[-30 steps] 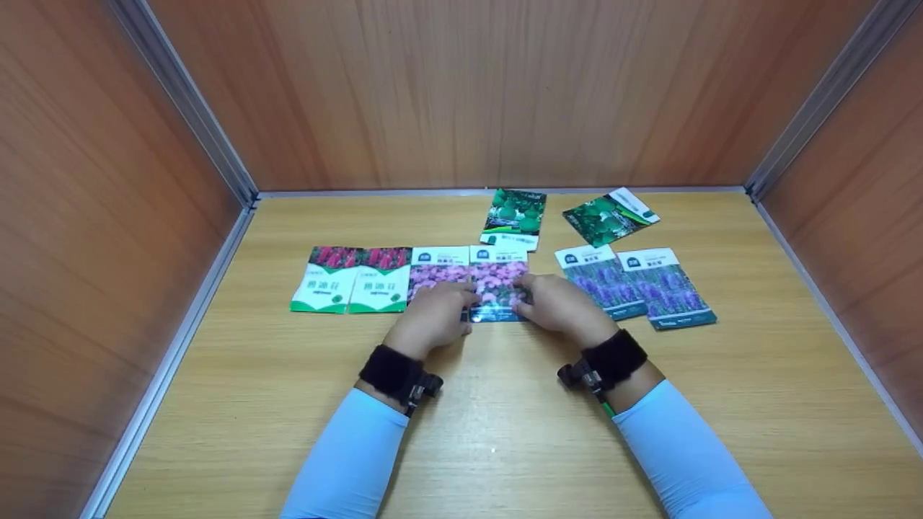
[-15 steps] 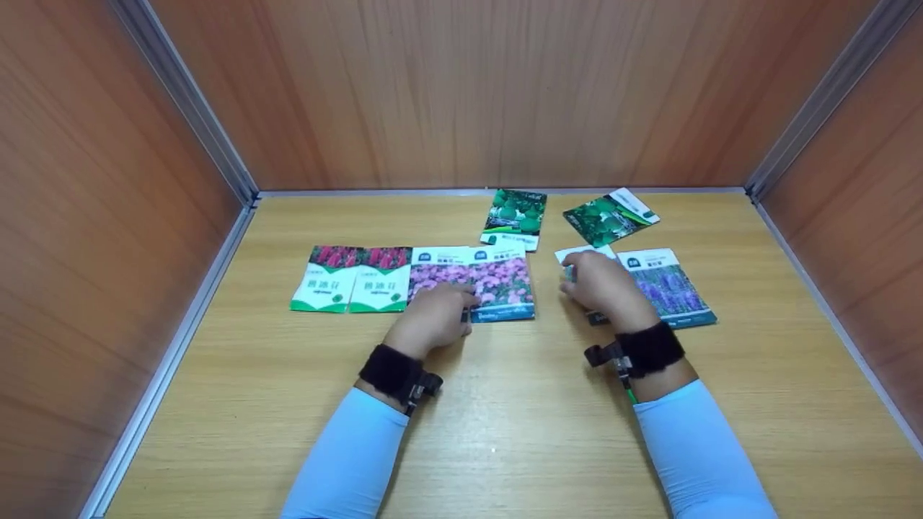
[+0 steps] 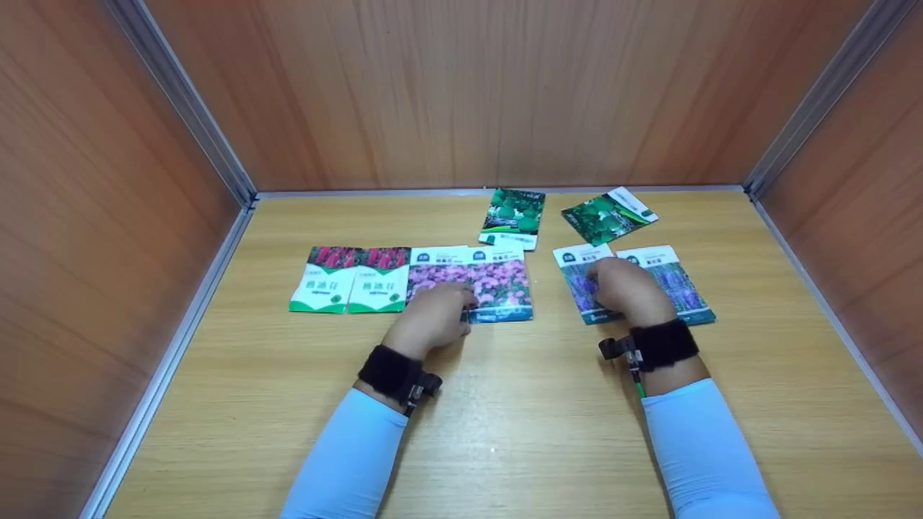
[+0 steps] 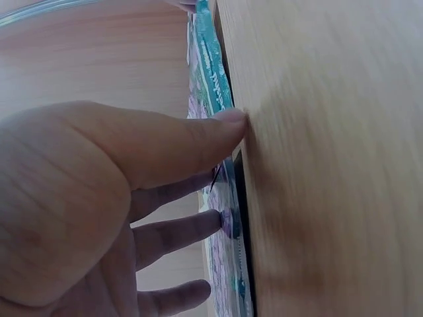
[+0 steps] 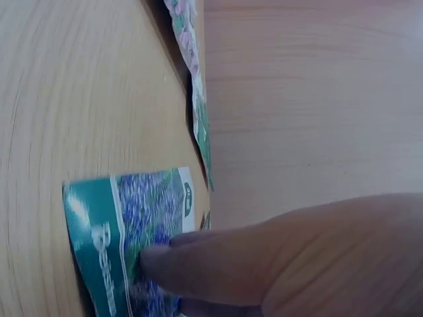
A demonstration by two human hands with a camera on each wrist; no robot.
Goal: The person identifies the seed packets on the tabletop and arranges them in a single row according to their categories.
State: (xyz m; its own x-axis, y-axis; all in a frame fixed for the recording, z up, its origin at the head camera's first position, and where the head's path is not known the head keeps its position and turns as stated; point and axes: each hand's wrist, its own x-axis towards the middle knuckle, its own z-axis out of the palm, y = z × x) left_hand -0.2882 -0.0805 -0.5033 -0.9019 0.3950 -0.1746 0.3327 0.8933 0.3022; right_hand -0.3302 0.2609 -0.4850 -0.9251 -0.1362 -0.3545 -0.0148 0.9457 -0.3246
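Observation:
Two seed packets with pink flowers lie side by side mid-table, a left one and a right one. My left hand rests over their lower part, partly hiding the left packet. In the left wrist view, its thumb reaches the table at the packets' edge and the other fingers touch the packets. My right hand presses on the left of two purple-flower packets and overlaps the right one. The right wrist view shows straight digits on the purple print.
Two white-and-green packets with red flowers lie to the left, touching the pink row. Behind are two dark green packets, one turned upside down and one askew. Wooden panels with metal edging enclose the table.
My right hand has moved right, from the right pink packet to the left purple one. That purple packet now sits straighter. The right pink packet turned slightly. My left hand stayed in place.

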